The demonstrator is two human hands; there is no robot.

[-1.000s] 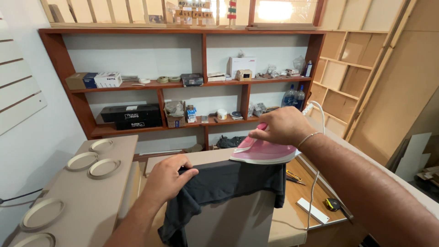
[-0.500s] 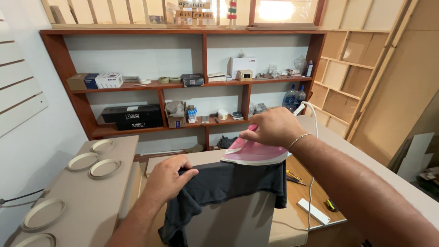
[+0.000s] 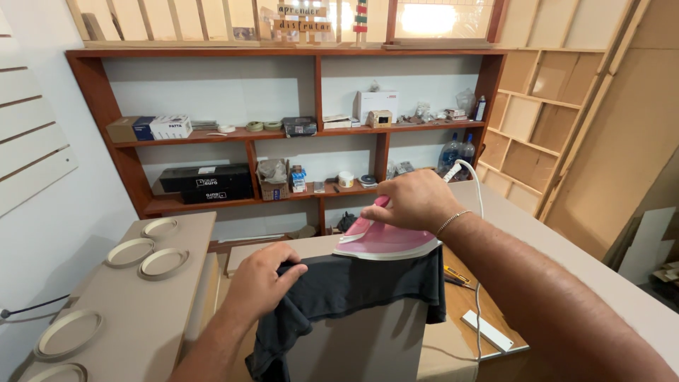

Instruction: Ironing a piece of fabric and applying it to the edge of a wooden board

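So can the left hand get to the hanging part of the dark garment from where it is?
Probably yes. The left hand already rests on the dark garment at the board's edge, and the draped part hangs just below it, uncovered. The pink iron sits off to its right.
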